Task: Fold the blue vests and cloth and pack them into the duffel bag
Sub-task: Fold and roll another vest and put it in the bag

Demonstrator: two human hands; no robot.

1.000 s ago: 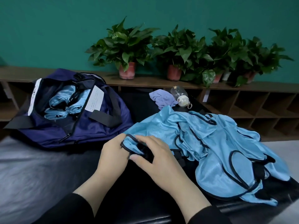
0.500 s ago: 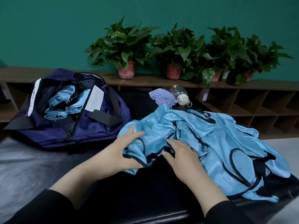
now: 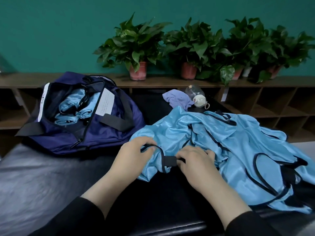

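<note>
Right of the duffel bag (image 3: 81,120), the left hand (image 3: 131,157) pinches a vest (image 3: 179,133) hem; the right hand (image 3: 196,162) grips its black tab. The slippery, tangled pile could drag neighbouring vests along

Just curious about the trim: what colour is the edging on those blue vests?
Dark, black or navy, edging on the light blue vests; the head view shows it.

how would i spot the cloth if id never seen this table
Find the open navy duffel bag on the left, then look right past it to the back of the dark table. The cloth lies crumpled beside a clear bottle; it is lilac, unlike the shiny blue vests.
</note>
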